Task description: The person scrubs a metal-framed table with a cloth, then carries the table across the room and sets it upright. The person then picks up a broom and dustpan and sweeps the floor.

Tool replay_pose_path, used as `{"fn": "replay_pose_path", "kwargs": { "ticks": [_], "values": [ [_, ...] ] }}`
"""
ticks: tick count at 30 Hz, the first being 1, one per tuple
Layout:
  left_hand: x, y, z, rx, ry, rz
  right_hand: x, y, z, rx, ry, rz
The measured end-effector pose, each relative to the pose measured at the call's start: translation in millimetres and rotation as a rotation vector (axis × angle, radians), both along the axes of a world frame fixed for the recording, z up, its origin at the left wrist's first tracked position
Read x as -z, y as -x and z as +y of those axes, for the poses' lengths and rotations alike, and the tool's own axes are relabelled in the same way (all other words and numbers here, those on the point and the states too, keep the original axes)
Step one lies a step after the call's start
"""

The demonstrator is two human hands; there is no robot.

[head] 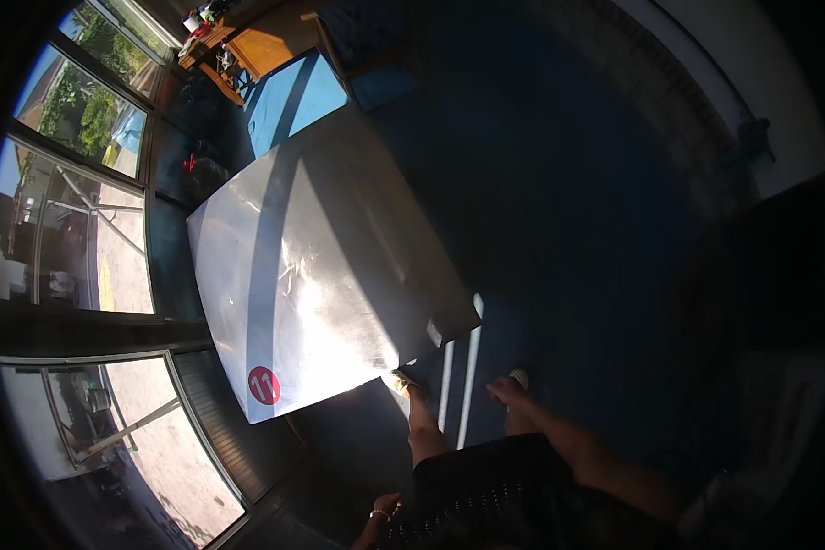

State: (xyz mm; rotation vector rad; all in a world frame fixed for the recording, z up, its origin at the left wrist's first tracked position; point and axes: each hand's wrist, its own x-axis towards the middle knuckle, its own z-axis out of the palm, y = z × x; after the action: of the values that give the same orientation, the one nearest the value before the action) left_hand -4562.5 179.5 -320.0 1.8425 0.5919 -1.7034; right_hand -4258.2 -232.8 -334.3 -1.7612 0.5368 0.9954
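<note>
My right hand [507,392] hangs in front of my body over the dark floor, its fingers curled in, and no object shows in it. Lower in the view, my left hand [387,504] is beside my dark clothing, with a light bracelet [380,513] at the wrist. It is small and shaded, so how far its fingers are closed is unclear. Ahead and to the left stands a metal-topped table [330,275] with sunlight glaring off it. A round red sticker [264,386] bearing a number marks its near left corner. Both hands are apart from the table.
Windows [75,227] line the left side. Past the table are a blue surface [302,96] and a wooden desk [261,51] with items on it. Dark blue floor [557,206] stretches right towards a pale wall [790,137]. My left shoe [400,383] is near the table's edge.
</note>
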Motion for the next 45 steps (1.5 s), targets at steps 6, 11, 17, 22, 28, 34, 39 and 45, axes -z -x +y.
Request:
{"fn": "replay_pose_path", "kwargs": {
  "ticks": [6,11,17,22,28,34,39,45],
  "values": [
    [-74.1,-13.0,-83.1,-0.690,-0.267,0.062,10.2,74.6,-188.0,0.407,-0.167,0.024],
    [-129.2,-129.9,-119.1,-0.740,-0.280,-0.265,6.9,156.8,-355.6,0.299,0.247,0.098],
    [-151.7,-177.0,-179.1,-0.662,-0.416,-0.206,-9.0,144.5,-474.6,0.012,0.469,0.106],
    [-87.9,-260.9,-151.7,-0.621,-0.269,-0.005,-77.0,-2.2,-417.0,-0.515,0.421,-0.294],
    [-122.3,-528.3,-366.4,-0.446,-0.001,-0.716,-92.5,-186.8,-463.7,0.073,0.079,-0.085],
    [-157.5,-643.5,-386.9,-0.453,-0.062,-0.865,-99.8,-334.6,-535.5,-0.411,0.360,-0.479],
    [-121.9,-641.8,-361.7,-0.911,-0.472,-0.624,-67.8,-488.0,-563.4,-1.084,0.453,-0.682],
    [-69.0,-586.9,-427.5,-1.464,-0.541,-0.118,-114.3,-708.1,-488.7,-1.580,0.474,-0.508]
  ]
}}
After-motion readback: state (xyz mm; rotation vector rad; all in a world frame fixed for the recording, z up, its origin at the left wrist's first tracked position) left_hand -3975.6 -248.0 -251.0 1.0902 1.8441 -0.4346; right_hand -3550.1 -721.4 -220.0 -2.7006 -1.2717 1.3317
